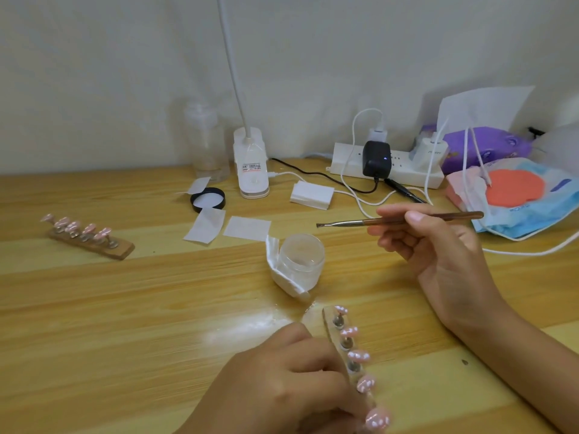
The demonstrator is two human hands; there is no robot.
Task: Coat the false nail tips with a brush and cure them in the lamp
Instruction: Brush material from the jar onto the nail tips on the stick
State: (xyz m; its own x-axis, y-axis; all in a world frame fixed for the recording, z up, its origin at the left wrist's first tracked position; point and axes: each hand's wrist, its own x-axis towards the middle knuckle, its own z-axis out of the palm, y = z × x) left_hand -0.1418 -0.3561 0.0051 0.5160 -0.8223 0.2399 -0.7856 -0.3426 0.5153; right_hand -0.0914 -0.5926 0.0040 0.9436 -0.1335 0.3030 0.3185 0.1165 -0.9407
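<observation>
My left hand [282, 383] grips a wooden holder strip [332, 335] at the bottom centre; several pink false nail tips [358, 356] stand on it on small pegs. My right hand [432, 245] pinches a thin brush [391, 221] with a brown handle and metal ferrule, its tip pointing left above the table. An open clear jar [301, 261] with a crumpled wipe against it stands between the hands. A second wooden holder with pink nail tips [91, 238] lies at the far left. No curing lamp is recognisable in view.
A white desk lamp base [252, 166], black jar lid [207, 200], paper wipes [247, 228], a wipe stack [311, 194] and clear bottle [205, 142] sit at the back. A power strip [347, 164] with chargers and cables, tissue pack [488, 145] and blue packet [532, 195] crowd the right.
</observation>
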